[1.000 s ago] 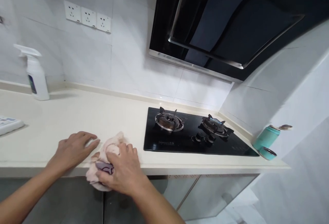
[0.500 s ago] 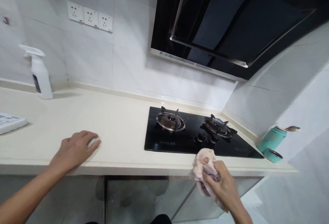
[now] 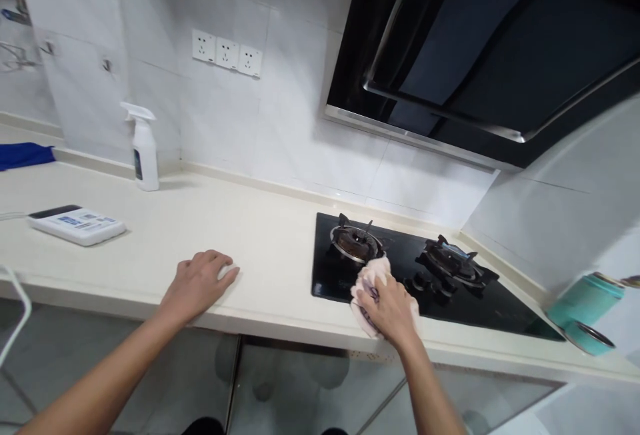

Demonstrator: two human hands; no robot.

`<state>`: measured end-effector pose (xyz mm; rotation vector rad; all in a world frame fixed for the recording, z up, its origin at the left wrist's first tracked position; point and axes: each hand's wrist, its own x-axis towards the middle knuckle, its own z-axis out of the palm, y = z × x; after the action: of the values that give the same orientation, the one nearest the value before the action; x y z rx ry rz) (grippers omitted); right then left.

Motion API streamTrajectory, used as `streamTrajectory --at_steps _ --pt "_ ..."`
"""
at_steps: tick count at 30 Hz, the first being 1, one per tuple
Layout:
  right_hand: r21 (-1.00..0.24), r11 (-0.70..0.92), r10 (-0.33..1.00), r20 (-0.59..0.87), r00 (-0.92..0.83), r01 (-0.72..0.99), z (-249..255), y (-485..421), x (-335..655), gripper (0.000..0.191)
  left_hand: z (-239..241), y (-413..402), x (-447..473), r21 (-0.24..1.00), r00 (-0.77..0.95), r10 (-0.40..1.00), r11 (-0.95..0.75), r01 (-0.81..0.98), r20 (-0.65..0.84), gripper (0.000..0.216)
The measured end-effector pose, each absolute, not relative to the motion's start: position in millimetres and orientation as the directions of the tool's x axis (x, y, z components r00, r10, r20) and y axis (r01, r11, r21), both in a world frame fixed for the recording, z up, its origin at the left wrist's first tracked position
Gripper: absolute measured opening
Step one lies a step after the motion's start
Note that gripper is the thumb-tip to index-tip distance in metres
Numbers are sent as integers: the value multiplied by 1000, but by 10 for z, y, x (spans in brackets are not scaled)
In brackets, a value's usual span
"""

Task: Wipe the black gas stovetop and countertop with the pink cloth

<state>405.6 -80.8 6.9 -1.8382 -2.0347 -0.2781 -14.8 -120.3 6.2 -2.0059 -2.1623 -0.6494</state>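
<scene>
Above the grey doors point(image 3: 295, 385), the left hand point(image 3: 200, 285) rests on the counter point(image 3: 270, 242) near its front edge, fingers loosely bent, thumb apart from them, with nothing seen in the grasp; it looks set there as a prop for the leaning body; the right hand point(image 3: 389, 305) grasps a pale pink cloth point(image 3: 361, 312) with purple marks, palm down, thumb and fingers closing over the bunched fabric; held so, it probably makes a thick pad between skin and surface; the cloth lies across the front edge of the hob point(image 3: 327, 268), partly on its black glass and partly on the cream strip before it, just in front of the left burner point(image 3: 357, 242); the knobs point(image 3: 433, 285) and right burner point(image 3: 455, 262) lie beyond to the right; a teal can point(image 3: 585, 298) and a teal cup point(image 3: 590, 338) sit at the hob's right end, perhaps to keep them off the glass; leftward, a flat white box point(image 3: 83, 225) lies with a lead, and farther back a spray bottle point(image 3: 146, 155) stands upright near the wall point(image 3: 295, 108), seemingly within reach; the wall is pale, marbled tile with three sockets point(image 3: 227, 53); a black hood point(image 3: 475, 42) overhangs the hob; blue fabric point(image 3: 25, 155) lies at far left.
</scene>
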Motion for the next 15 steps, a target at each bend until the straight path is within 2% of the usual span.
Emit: streamTrajectory --at_steps 4,8,12,15 --pt "-145 394 828 484 -282 908 114 -875 3416 35 83 -1214 -130 257 -128 922 32 966 365 51" --pt "-182 628 729 478 -490 756 161 -1086 2692 28 103 -1218 -139 284 -134 918 24 959 372 50" --pt "-145 800 574 468 -672 582 170 -1367 2250 45 125 -1208 -187 267 -122 926 24 963 358 51" --pt "-87 825 527 478 -703 559 167 -1439 2335 59 126 -1168 -257 240 -115 940 37 970 320 54"
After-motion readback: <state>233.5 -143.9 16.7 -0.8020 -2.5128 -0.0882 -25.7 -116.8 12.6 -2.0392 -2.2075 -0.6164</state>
